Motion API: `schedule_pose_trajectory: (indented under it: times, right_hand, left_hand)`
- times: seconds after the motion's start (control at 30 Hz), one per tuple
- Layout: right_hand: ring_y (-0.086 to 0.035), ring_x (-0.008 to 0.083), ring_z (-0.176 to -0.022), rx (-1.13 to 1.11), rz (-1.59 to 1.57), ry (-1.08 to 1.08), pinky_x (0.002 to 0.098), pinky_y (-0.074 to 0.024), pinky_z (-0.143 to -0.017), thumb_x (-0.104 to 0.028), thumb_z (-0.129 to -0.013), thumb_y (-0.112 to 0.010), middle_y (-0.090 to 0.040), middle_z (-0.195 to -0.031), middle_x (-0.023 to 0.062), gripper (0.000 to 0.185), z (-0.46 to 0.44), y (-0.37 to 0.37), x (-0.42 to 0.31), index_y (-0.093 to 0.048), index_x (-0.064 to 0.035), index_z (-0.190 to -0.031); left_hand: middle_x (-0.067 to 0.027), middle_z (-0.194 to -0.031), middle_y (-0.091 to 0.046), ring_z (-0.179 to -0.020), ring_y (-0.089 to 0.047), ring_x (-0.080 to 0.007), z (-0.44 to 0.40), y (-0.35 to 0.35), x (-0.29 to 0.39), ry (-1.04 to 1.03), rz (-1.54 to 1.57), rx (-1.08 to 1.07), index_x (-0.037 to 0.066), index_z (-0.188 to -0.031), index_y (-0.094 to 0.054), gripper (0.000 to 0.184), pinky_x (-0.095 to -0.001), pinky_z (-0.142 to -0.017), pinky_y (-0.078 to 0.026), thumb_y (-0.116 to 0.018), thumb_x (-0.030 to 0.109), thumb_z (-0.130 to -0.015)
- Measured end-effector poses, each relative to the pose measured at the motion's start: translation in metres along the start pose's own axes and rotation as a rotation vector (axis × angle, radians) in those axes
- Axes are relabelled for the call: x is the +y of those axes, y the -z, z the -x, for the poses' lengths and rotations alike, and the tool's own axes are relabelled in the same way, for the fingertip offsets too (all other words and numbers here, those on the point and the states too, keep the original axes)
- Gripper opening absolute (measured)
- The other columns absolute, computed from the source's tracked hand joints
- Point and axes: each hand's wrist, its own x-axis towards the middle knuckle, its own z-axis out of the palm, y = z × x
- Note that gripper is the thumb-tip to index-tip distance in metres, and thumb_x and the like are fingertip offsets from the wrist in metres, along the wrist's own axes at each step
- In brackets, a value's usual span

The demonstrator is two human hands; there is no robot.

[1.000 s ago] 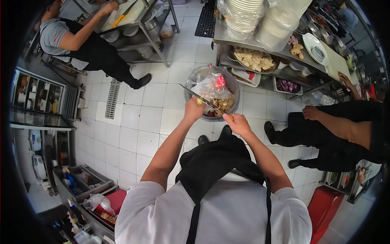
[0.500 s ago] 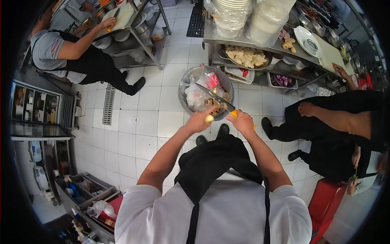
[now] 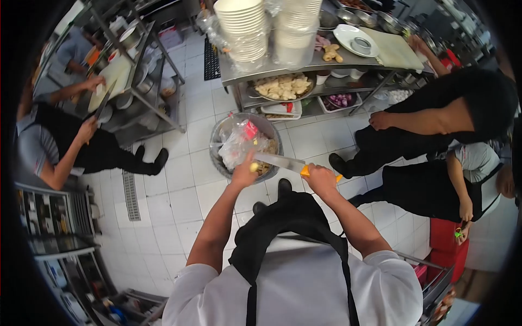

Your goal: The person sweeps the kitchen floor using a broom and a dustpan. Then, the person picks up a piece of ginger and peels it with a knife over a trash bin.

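A knife (image 3: 283, 162) with an orange-yellow handle is gripped in my right hand (image 3: 322, 180), its broad blade pointing left across the near rim of the bin. In my closed left hand (image 3: 242, 173) sits a small pale-yellow piece (image 3: 254, 167) that looks like peeled ginger. The blade tip is close to the left hand's fingers; whether it touches the piece I cannot tell. Beneath both hands stands a round grey bin (image 3: 215, 142) lined with a bag. Clear plastic, a bottle with a red label (image 3: 249, 129) and brownish scraps lie inside it.
Ahead, a steel table (image 3: 239, 75) bears stacked white containers (image 3: 242, 32), ginger root (image 3: 331, 52) and a white plate (image 3: 348, 37). A pan of pale chunks (image 3: 283, 87) is on its lower shelf. Co-workers stand left and right; the left one holds a long knife (image 3: 104, 100).
My view has turned, so the bin and table appear further left. The knife in my right hand now lies flatter, nearly level. The left co-worker's knife has come away from the cutting board.
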Motion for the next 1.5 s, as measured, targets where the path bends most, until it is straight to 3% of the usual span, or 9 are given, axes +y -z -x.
schedule_pose_trajectory:
  times: [0.07,0.17,0.33,0.53,0.77,0.9,0.97,1.07,1.5]
  right_hand:
    - [-0.067,0.0324,-0.076,-0.058,-0.064,-0.108,0.0415,-0.0531,-0.07,-0.039,-0.08,-0.068,-0.067,-0.081,0.0161,0.039,0.017,-0.003,0.016,-0.059,-0.0033,-0.093]
    - [-0.065,0.0368,-0.083,-0.153,-0.13,-0.297,0.0458,-0.0514,-0.076,-0.041,-0.08,-0.068,-0.067,-0.086,0.0197,0.043,0.034,-0.007,0.033,-0.059,-0.0019,-0.096]
    - [-0.065,0.0367,-0.088,-0.219,-0.288,-0.475,0.0455,-0.0502,-0.079,-0.043,-0.08,-0.068,-0.068,-0.089,0.0194,0.046,0.041,-0.013,0.046,-0.062,-0.0033,-0.102]
    - [-0.065,0.0363,-0.09,-0.26,-0.388,-0.55,0.0446,-0.0506,-0.08,-0.047,-0.078,-0.069,-0.067,-0.092,0.0198,0.05,0.011,-0.036,0.074,-0.063,-0.0022,-0.1]
    - [-0.064,0.0356,-0.092,-0.277,-0.458,-0.583,0.0434,-0.0503,-0.082,-0.048,-0.078,-0.069,-0.067,-0.094,0.0196,0.052,-0.045,-0.03,0.149,-0.064,-0.0023,-0.102]
    - [-0.064,0.0375,-0.091,-0.215,-0.508,-0.604,0.0445,-0.0505,-0.081,-0.046,-0.077,-0.07,-0.067,-0.094,0.0219,0.051,-0.072,-0.028,0.212,-0.064,-0.0005,-0.101]
    - [-0.064,0.0394,-0.091,-0.159,-0.528,-0.596,0.0459,-0.0503,-0.08,-0.045,-0.077,-0.07,-0.066,-0.094,0.0238,0.052,-0.082,-0.028,0.242,-0.064,0.0008,-0.1]
    - [-0.063,0.0402,-0.092,-0.17,-0.544,-0.646,0.0464,-0.0503,-0.08,-0.044,-0.077,-0.07,-0.066,-0.094,0.0243,0.051,-0.096,-0.005,0.268,-0.063,0.0011,-0.099]
    - [-0.064,0.0407,-0.087,-0.217,-0.62,-0.543,0.0458,-0.0495,-0.075,-0.045,-0.076,-0.073,-0.066,-0.088,0.0231,0.051,-0.114,0.008,0.322,-0.062,0.001,-0.095]
  left_hand:
    - [-0.0179,-0.094,-0.066,-0.08,-0.065,-0.032,-0.041,-0.035,-0.083,-0.128,0.235,0.327,0.013,-0.141,-0.038,0.077,-0.0408,-0.073,-0.052,-0.069,0.012,-0.071]
    - [-0.0071,-0.077,-0.062,-0.063,-0.059,-0.0182,-0.048,-0.003,-0.078,0.387,0.949,-0.066,0.006,-0.123,-0.053,0.055,-0.0321,-0.053,-0.047,-0.071,0.012,-0.071]
    - [-0.0152,-0.076,-0.066,-0.058,-0.06,-0.0196,-0.057,-0.04,-0.112,0.322,0.44,0.253,-0.003,-0.082,-0.066,0.029,-0.0362,-0.053,-0.047,-0.074,0.021,-0.067]
    - [-0.0105,-0.076,-0.062,-0.049,-0.057,-0.0178,-0.06,-0.034,-0.043,0.451,0.711,0.126,-0.001,-0.109,-0.056,0.042,-0.0277,-0.038,-0.045,-0.073,0.01,-0.072]
    - [-0.0055,-0.093,-0.055,-0.075,-0.056,-0.0156,-0.157,-0.018,0.135,0.245,0.995,0.088,0.005,-0.119,-0.049,0.031,-0.0299,-0.059,-0.049,-0.052,0.018,-0.091]
    - [-0.0117,-0.101,-0.058,-0.089,-0.059,-0.0237,-0.233,-0.009,0.273,0.036,0.651,-0.011,0.004,-0.119,-0.05,0.034,-0.0364,-0.072,-0.05,-0.056,0.014,-0.087]
    - [-0.0209,-0.098,-0.058,-0.094,-0.057,-0.0356,-0.288,-0.021,0.297,-0.401,0.05,0.358,0.003,-0.125,-0.045,0.04,-0.0426,-0.079,-0.048,-0.055,0.013,-0.088]
    - [-0.0274,-0.101,-0.057,-0.097,-0.055,-0.0443,-0.33,-0.009,0.358,-0.281,-0.102,0.446,0.003,-0.124,-0.044,0.041,-0.0463,-0.087,-0.044,-0.055,0.01,-0.086]
    - [-0.0214,-0.115,-0.053,-0.105,-0.052,-0.0381,-0.4,-0.013,0.395,-0.368,-0.352,0.516,0.003,-0.129,-0.046,0.052,-0.0461,-0.09,-0.045,-0.062,0.015,-0.081]
